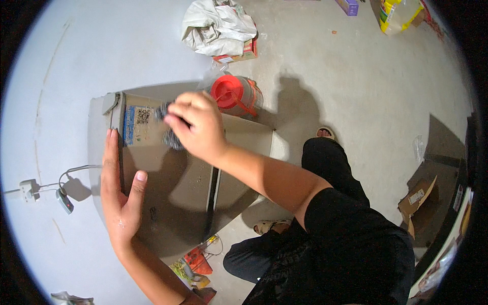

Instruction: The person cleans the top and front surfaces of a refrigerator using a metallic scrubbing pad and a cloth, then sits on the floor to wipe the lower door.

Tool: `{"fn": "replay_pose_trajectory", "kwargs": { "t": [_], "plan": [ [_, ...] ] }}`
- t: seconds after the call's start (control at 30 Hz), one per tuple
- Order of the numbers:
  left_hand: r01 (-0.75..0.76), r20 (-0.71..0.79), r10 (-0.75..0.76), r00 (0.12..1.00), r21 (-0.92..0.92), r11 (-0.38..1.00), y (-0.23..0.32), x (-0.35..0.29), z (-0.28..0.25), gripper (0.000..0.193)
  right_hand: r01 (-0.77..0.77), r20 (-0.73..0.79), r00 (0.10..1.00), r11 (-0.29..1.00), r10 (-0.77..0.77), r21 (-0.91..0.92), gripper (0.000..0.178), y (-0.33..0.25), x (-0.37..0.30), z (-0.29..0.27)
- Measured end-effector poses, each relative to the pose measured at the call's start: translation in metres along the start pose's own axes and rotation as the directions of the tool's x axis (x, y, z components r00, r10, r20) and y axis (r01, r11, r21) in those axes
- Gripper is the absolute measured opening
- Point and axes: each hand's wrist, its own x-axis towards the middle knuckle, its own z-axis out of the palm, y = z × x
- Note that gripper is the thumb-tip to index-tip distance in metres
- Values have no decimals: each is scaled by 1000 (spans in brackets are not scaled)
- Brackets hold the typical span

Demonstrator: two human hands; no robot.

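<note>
A grey-beige refrigerator (pixel 173 223) stands against the wall, with a dark seam across its front. My left hand (pixel 121 206) lies along its upper edge, fingers stretched and thumb apart, with small whitish specks near the wrist. My right hand (pixel 201 127) is closed on a dark grey, wiry-looking scouring pad (pixel 174 141), somewhat smeared by motion. The pad is at the refrigerator's front, beside a partly worn blue-and-white label (pixel 137 122) with a square code. My right fingers hide part of the pad, and whether it touches the surface cannot be told.
A red-lidded container (pixel 227 92) stands just beyond the refrigerator. Farther off, a white sack (pixel 218 30) lies over a carton. A cable runs from a wall socket (pixel 29 190) at left. Colourful packets (pixel 197 262) lie below the refrigerator; a torn cardboard piece (pixel 418 198) is at right.
</note>
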Motion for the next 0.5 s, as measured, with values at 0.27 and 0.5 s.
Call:
{"fn": "replay_pose_trajectory", "kwargs": {
  "t": [0.27,0.5],
  "plan": [
    [-8,15,7,1000,51,999,0,-1,-4,73,-4,197,980,1000,6,-10,16,-9,-55,-22],
    [-31,50,25,998,105,994,2,2,-8,74,-156,-65,986,988,154,-11,16,28,-6,2]
  ]
}}
